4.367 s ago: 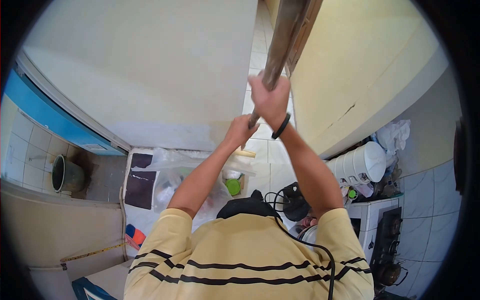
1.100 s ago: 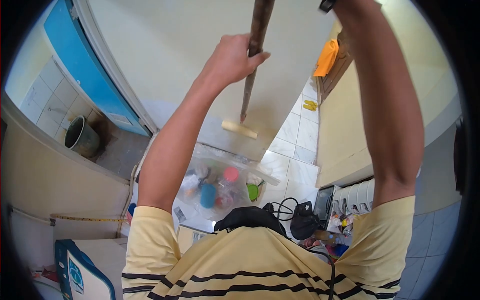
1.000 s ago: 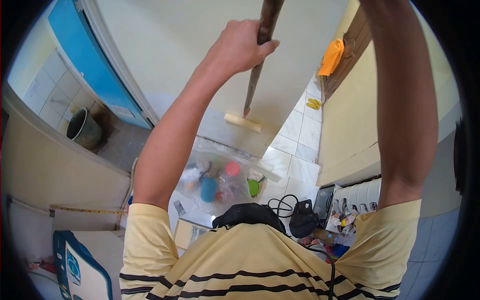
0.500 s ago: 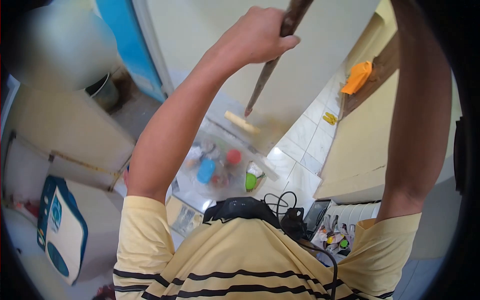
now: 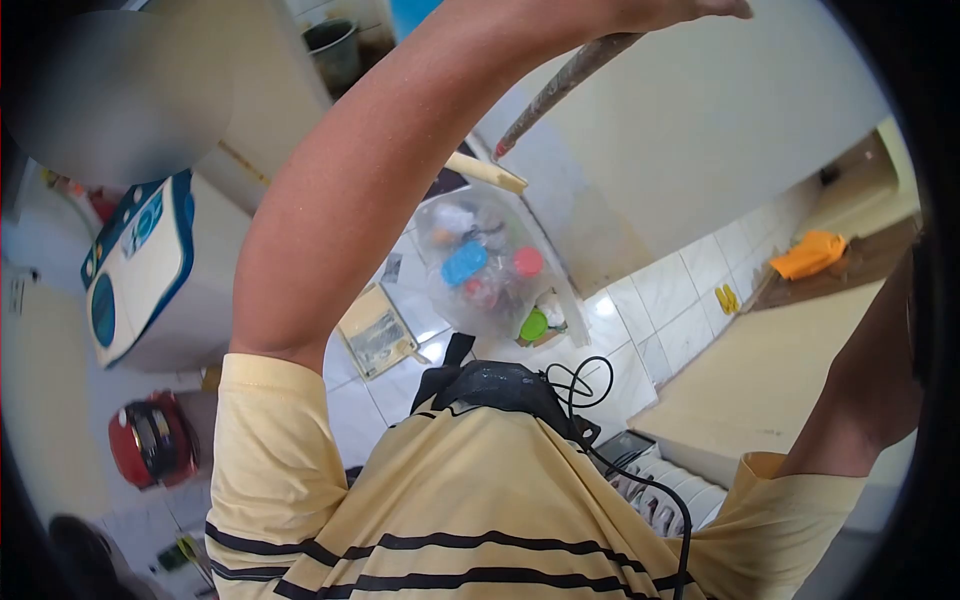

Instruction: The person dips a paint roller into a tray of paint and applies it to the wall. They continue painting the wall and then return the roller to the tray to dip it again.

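My left hand (image 5: 665, 12) is at the top edge, partly cut off, closed round a long brown stick (image 5: 565, 88). The stick slants down to the left, its reddish tip beside a grey-white wall panel (image 5: 700, 130). Below the tip lies a pale yellow bar (image 5: 490, 172), above a clear plastic bag (image 5: 430, 265) that holds a blue container (image 5: 465, 263) and a red lid (image 5: 528, 262). My right forearm rises at the right edge; its hand is out of frame.
A washing machine (image 5: 150, 265) and a red appliance (image 5: 155, 440) stand at the left. An orange cloth (image 5: 808, 256) hangs at the right, near yellow slippers (image 5: 727, 299). A dish rack (image 5: 665, 495) is at lower right. A black cable (image 5: 665, 488) runs down my shirt.
The view has shifted, so the bag and washing machine appear elsewhere. My left hand has moved up and right to the top edge with the stick. My right arm has moved outward to the right.
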Demonstrator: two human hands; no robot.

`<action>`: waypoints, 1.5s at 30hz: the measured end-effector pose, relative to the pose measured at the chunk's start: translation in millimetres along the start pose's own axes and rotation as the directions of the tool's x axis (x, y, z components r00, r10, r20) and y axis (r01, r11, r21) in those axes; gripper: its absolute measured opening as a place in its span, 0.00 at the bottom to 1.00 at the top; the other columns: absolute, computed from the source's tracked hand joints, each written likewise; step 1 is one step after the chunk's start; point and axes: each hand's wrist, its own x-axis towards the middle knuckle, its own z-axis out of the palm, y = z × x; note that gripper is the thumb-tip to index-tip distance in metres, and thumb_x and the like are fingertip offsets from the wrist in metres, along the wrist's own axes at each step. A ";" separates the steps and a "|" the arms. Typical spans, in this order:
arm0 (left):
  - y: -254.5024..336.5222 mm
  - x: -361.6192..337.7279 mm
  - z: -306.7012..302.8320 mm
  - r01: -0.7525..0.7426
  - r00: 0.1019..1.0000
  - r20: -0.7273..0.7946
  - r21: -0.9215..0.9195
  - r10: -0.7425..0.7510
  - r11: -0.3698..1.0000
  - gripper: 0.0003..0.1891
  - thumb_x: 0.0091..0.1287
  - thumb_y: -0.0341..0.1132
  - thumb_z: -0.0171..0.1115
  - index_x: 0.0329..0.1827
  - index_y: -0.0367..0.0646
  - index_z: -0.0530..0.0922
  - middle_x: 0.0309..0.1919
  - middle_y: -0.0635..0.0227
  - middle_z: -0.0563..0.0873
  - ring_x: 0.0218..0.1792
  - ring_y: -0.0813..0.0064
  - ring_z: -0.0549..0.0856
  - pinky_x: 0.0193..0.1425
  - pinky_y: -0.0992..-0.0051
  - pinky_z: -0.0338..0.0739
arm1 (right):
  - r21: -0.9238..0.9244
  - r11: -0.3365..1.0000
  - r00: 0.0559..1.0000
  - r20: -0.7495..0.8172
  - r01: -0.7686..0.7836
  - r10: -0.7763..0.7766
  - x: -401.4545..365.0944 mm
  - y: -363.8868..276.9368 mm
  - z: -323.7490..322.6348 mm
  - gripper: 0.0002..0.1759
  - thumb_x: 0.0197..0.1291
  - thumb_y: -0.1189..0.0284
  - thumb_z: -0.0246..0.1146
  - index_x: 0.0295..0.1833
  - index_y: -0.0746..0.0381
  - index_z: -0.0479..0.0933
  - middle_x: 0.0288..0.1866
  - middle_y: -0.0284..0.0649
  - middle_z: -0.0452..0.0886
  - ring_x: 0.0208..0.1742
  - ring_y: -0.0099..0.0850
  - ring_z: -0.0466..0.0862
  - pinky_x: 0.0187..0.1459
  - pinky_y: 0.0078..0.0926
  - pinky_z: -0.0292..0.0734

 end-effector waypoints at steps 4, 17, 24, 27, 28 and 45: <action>-0.9 -32.4 -19.5 0.131 0.991 -0.027 0.047 -0.130 0.990 0.18 0.62 0.40 0.72 0.31 0.30 0.81 0.21 0.48 0.83 0.26 0.52 0.84 0.36 0.60 0.78 | 0.179 0.983 0.993 0.116 -0.028 0.007 -0.5 11.1 20.8 0.15 0.67 0.68 0.48 0.27 0.62 0.65 0.20 0.37 0.66 0.17 0.28 0.67 0.23 0.27 0.66; -95.5 -267.1 16.0 0.540 0.838 -0.013 0.167 -0.546 0.825 0.17 0.61 0.45 0.71 0.41 0.39 0.82 0.26 0.55 0.84 0.26 0.60 0.84 0.34 0.64 0.77 | 0.571 0.789 0.867 0.488 -0.225 -0.106 -21.6 45.8 74.4 0.15 0.70 0.66 0.46 0.28 0.60 0.63 0.21 0.35 0.63 0.17 0.26 0.64 0.24 0.25 0.63; -105.9 -372.5 66.7 0.739 0.672 -0.203 0.110 -0.712 0.665 0.17 0.64 0.44 0.67 0.45 0.38 0.80 0.37 0.51 0.83 0.40 0.45 0.82 0.45 0.56 0.77 | 0.659 0.639 0.780 0.609 -0.397 -0.143 -89.3 86.2 133.3 0.15 0.71 0.65 0.45 0.29 0.59 0.62 0.22 0.34 0.61 0.17 0.25 0.62 0.25 0.24 0.62; -112.9 -398.3 73.2 0.795 0.605 -0.177 0.087 -0.776 0.600 0.18 0.63 0.41 0.65 0.51 0.42 0.77 0.44 0.52 0.82 0.45 0.46 0.83 0.49 0.52 0.78 | 0.634 0.633 0.792 0.608 -0.445 -0.053 -116.4 88.2 154.0 0.16 0.72 0.66 0.44 0.28 0.57 0.60 0.22 0.34 0.60 0.17 0.25 0.62 0.25 0.24 0.62; -115.5 -406.3 73.2 0.797 0.599 -0.203 0.062 -0.775 0.600 0.18 0.64 0.43 0.66 0.51 0.41 0.78 0.43 0.52 0.82 0.43 0.45 0.83 0.47 0.53 0.78 | 0.618 0.649 0.803 0.595 -0.444 -0.017 -121.8 86.1 161.7 0.16 0.72 0.67 0.44 0.28 0.57 0.60 0.21 0.34 0.60 0.17 0.25 0.61 0.25 0.24 0.63; -148.1 -538.3 11.1 0.766 0.607 -0.170 -0.136 -0.776 0.629 0.20 0.62 0.46 0.71 0.48 0.42 0.79 0.41 0.56 0.81 0.40 0.52 0.84 0.46 0.58 0.79 | 0.553 0.749 0.930 0.170 -0.364 0.326 -199.9 24.0 329.1 0.20 0.76 0.68 0.44 0.25 0.56 0.58 0.17 0.30 0.57 0.14 0.20 0.54 0.16 0.19 0.55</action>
